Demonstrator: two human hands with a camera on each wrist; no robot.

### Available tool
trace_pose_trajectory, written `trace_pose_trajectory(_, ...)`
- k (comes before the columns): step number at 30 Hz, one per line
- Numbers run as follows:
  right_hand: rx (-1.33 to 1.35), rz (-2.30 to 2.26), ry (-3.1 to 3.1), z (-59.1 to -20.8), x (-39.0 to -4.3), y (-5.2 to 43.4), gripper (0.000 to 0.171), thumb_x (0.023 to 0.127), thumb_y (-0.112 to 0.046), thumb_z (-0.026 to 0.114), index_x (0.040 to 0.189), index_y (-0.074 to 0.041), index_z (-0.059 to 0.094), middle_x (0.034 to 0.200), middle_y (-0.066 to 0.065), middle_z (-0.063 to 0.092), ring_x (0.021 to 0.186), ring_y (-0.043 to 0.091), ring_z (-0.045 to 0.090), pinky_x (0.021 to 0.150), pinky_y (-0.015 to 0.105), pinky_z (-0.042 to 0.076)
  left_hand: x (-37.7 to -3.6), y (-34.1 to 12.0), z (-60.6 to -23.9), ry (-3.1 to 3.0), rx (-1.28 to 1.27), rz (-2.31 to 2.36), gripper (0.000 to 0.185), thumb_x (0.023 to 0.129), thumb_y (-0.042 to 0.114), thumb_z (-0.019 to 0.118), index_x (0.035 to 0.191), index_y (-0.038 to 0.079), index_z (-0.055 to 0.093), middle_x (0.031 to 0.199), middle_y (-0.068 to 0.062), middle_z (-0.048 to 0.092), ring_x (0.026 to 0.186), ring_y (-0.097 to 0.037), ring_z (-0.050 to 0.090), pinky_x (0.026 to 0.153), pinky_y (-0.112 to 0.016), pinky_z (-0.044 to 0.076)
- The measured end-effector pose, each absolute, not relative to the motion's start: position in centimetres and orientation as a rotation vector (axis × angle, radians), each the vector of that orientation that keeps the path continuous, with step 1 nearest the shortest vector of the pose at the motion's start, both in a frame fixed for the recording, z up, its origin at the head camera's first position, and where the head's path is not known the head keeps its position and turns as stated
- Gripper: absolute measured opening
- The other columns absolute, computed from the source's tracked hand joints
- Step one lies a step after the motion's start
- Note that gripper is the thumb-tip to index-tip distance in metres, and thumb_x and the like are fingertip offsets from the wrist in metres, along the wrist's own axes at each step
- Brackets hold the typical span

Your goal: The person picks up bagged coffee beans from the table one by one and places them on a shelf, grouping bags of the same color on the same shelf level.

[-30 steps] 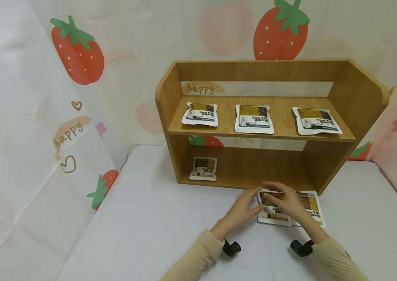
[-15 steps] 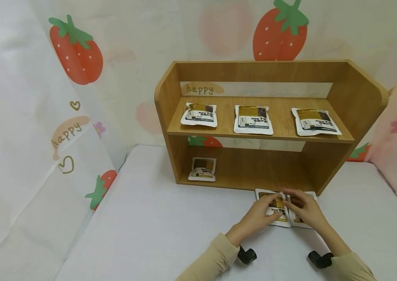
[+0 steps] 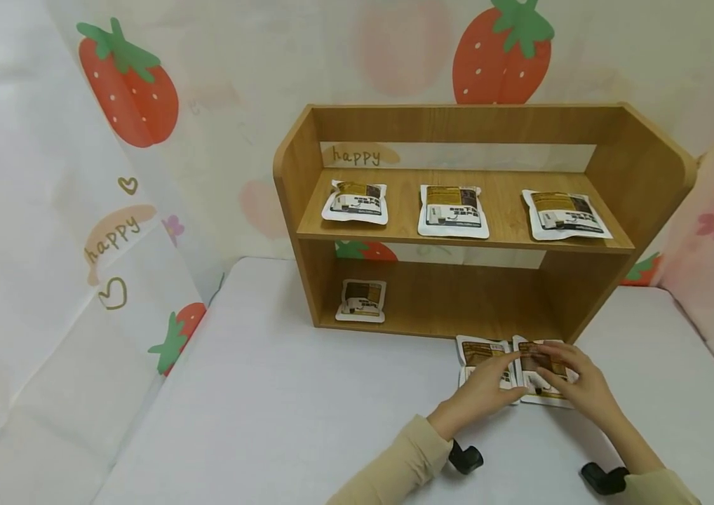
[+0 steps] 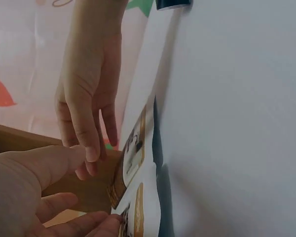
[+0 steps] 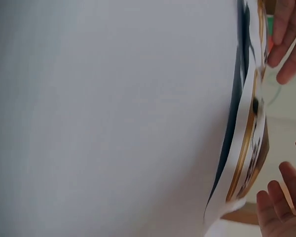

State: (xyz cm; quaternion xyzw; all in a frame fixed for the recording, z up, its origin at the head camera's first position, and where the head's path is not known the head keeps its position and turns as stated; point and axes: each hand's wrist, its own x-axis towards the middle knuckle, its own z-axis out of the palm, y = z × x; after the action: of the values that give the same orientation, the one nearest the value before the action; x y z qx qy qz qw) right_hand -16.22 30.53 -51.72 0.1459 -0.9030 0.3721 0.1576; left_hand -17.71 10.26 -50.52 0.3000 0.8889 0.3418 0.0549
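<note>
Two flat white packets with brown and gold print lie side by side on the table before the shelf's front edge. My left hand [image 3: 480, 396] is over the left packet [image 3: 477, 351], its fingers spread and relaxed. In the left wrist view, its lower fingertips are right at the near packet [image 4: 139, 212]. Over the right packet [image 3: 530, 365] is my right hand [image 3: 587, 389], loosely curved, with a gap between thumb and fingers. The right wrist view shows its fingers [image 5: 290, 185] beside the packet [image 5: 249, 148], holding nothing.
The two-tier wooden shelf [image 3: 433, 244] stands at the back. Its upper tier bears three similar packets: left [image 3: 357, 203], middle [image 3: 454, 212] and right [image 3: 565, 215]. One more packet [image 3: 362, 301] stands at the left of the lower tier. White cloth [image 3: 256, 407] covers the table.
Both hands have moved to the right above the two packets. The right hand has gone from the left packet to the right one. The packets stay on the table.
</note>
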Motion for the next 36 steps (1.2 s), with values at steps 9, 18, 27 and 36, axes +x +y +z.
trace_pose_trajectory(9, 0.279, 1.049, -2.663, -51.5, -15.5, 31.9, 0.051, 0.082, -0.012, 0.07, 0.127, 0.001, 0.051, 0.123, 0.021, 0.05, 0.109, 0.029, 0.049, 0.082, 0.041, 0.05, -17.9, 12.6, -49.7, 2.811, 0.853, 0.831, 0.057, 0.087, 0.035, 0.063, 0.136, 0.011, 0.046, 0.132, 0.002, 0.053, 0.122, -0.012, 0.048, 0.1, -0.025, 0.037)
trace_pose_trajectory(18, 0.207, 1.143, -2.774, -51.8, -15.1, 33.2, 0.064, 0.082, -0.011, 0.069, 0.135, 0.008, 0.038, 0.126, 0.034, 0.043, 0.105, 0.051, 0.051, 0.08, 0.053, 0.048, -18.6, 14.2, -48.9, 2.745, 0.628, 0.807, 0.066, 0.082, 0.035, 0.07, 0.137, 0.01, 0.044, 0.131, 0.001, 0.053, 0.121, -0.017, 0.049, 0.096, -0.026, 0.042)
trace_pose_trajectory(27, 0.134, 1.143, -2.884, -52.0, -15.0, 33.6, 0.068, 0.084, -0.019, 0.069, 0.137, 0.007, 0.037, 0.124, 0.038, 0.043, 0.101, 0.052, 0.054, 0.079, 0.054, 0.05, -18.6, 15.4, -49.3, 2.893, 0.561, 0.623, 0.064, 0.077, 0.036, 0.074, 0.131, 0.014, 0.047, 0.115, -0.002, 0.06, 0.105, -0.018, 0.052, 0.077, -0.021, 0.047)
trace_pose_trajectory(36, 0.138, 1.147, -2.881, -52.1, -15.0, 33.7, 0.059, 0.079, -0.01, 0.072, 0.127, 0.012, 0.046, 0.11, 0.036, 0.055, 0.094, 0.045, 0.06, 0.077, 0.048, 0.051, -18.4, 16.0, -49.6, 2.952, 0.593, 0.487, 0.058, 0.078, 0.037, 0.072, 0.127, 0.013, 0.049, 0.104, -0.003, 0.063, 0.101, -0.019, 0.051, 0.075, -0.023, 0.047)
